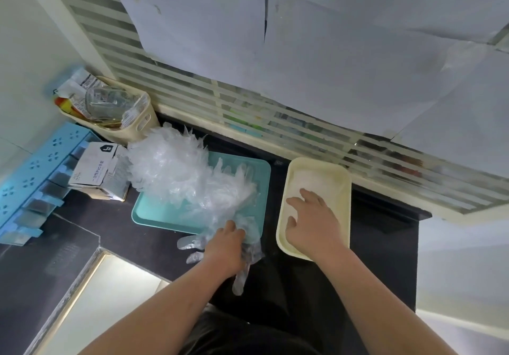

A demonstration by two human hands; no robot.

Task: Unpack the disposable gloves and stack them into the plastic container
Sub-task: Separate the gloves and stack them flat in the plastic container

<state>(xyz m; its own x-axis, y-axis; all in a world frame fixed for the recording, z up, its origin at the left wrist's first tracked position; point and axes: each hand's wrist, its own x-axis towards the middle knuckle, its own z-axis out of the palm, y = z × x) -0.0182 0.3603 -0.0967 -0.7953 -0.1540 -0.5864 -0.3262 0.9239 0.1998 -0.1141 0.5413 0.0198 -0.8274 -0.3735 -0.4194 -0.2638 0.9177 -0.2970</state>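
A big loose pile of clear disposable gloves point(179, 170) lies across a teal tray point(154, 211) and spills past its left edge. My left hand point(224, 244) grips a few clear gloves point(248, 261) at the tray's near right corner; their fingers hang over the dark counter. To the right stands a cream plastic container point(345, 189) with a flat stack of gloves point(316, 181) inside. My right hand point(311, 222) lies in it with fingers spread, pressing down on the stack.
An opened white glove box point(96, 173) sits left of the tray. Behind it is a cream bin point(137, 123) full of wrappers and a glass jar. A blue rack point(35, 173) runs along the left. A striped wall borders the dark counter point(385, 258) behind.
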